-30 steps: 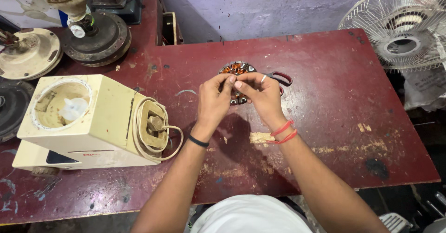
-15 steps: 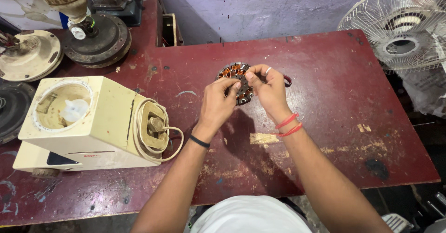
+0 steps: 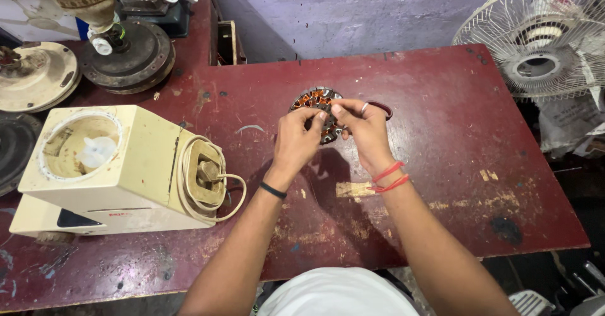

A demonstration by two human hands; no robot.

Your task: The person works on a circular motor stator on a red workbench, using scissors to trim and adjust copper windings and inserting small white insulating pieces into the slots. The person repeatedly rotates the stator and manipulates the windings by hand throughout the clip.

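Stator (image 3: 315, 105) with copper windings is held just above the red table (image 3: 441, 165), beyond the cream appliance (image 3: 126, 165), pinched by left hand (image 3: 296, 141) and right hand (image 3: 362, 133); thin wire could be snapped if tugged hard.

The counter (image 3: 441, 165) is dark red painted wood, matt, scuffed and chipped to bare patches. The stator (image 3: 313, 102) shows glossy copper wire windings on dull grey metal. The mixer base (image 3: 126, 171) is smooth cream plastic, grimy.

L hand (image 3: 297, 138) & R hand (image 3: 362, 127) raised together, fingertips pinched, arms extended fwd.
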